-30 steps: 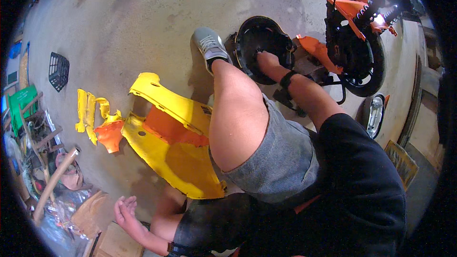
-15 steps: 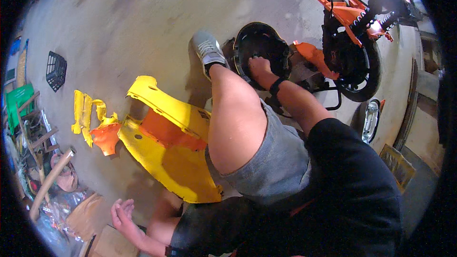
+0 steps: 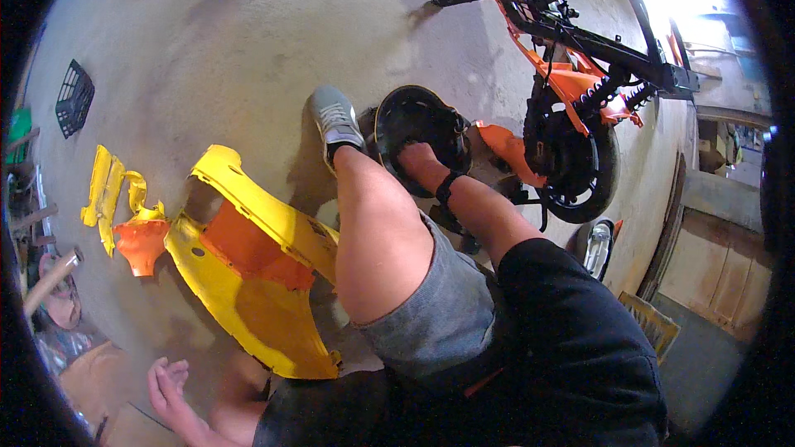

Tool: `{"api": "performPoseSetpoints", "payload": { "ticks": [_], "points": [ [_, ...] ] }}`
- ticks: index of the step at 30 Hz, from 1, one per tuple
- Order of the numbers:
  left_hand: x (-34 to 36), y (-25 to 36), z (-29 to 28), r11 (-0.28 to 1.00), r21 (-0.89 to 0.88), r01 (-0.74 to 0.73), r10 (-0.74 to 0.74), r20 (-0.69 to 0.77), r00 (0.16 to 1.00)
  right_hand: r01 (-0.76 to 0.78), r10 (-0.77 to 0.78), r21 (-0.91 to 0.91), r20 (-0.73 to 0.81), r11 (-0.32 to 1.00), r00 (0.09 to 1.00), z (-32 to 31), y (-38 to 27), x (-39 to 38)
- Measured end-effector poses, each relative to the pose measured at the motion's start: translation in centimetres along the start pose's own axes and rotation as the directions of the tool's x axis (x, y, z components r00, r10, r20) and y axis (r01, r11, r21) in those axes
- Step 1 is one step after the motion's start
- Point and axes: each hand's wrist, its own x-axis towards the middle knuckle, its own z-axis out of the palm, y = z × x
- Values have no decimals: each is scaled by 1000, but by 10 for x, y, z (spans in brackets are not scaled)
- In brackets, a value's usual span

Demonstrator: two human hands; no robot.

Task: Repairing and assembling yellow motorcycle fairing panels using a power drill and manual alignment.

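Observation:
My right hand (image 3: pixel 421 162) reaches down into a black, round-rimmed tub (image 3: pixel 443 120) beside my leg. Its fingers look curled, and what they grip, if anything, is hidden inside the dark hollow. My left hand (image 3: pixel 171 389) hangs at the lower left, palm bare, fingers loosely apart and holding nothing. Nearest to it lies a large yellow body panel (image 3: pixel 240 294) with an orange inner piece (image 3: pixel 248 247). Next to the tub rests a curved orange panel (image 3: pixel 509 153), close to the scooter's wheel (image 3: pixel 584 165).
A stripped scooter frame (image 3: pixel 604 50) stands at the upper right. Smaller yellow parts (image 3: pixel 101 194) and an orange piece (image 3: pixel 142 244) lie at left, with a black basket (image 3: pixel 74 99) beyond. A grey shoe (image 3: pixel 335 120) is beside the tub; a long light-coloured part (image 3: pixel 596 248) lies at right.
The whole view has swung, so the tub and yellow panels sit lower and more to the left; more of the scooter frame shows. My right hand stays inside the tub, my left stays empty.

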Motion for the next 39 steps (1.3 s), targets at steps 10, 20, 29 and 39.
{"api": "performPoseSetpoints", "payload": {
  "ticks": [10, 20, 29, 39],
  "points": [
    [-8, 11, 11, 994, -88, -60, 61, 10, 998, -243, 301, 400, -88, 884, 950, -32, 21, -40],
    [-26, 67, 37, 776, -575, -259, 388, 112, 915, 370, 128, 911, -395, 184, 910, -334, -56, -185],
    [-76, 72, 89, 807, -571, -154, 494, 509, 705, 813, -388, 383, -735, 439, 556, -341, -214, -288],
    [-16, 66, 74, 804, -594, -22, 470, 612, 636, 724, -386, 319, -678, 612, 625, -356, -254, -250]
  ]
}}
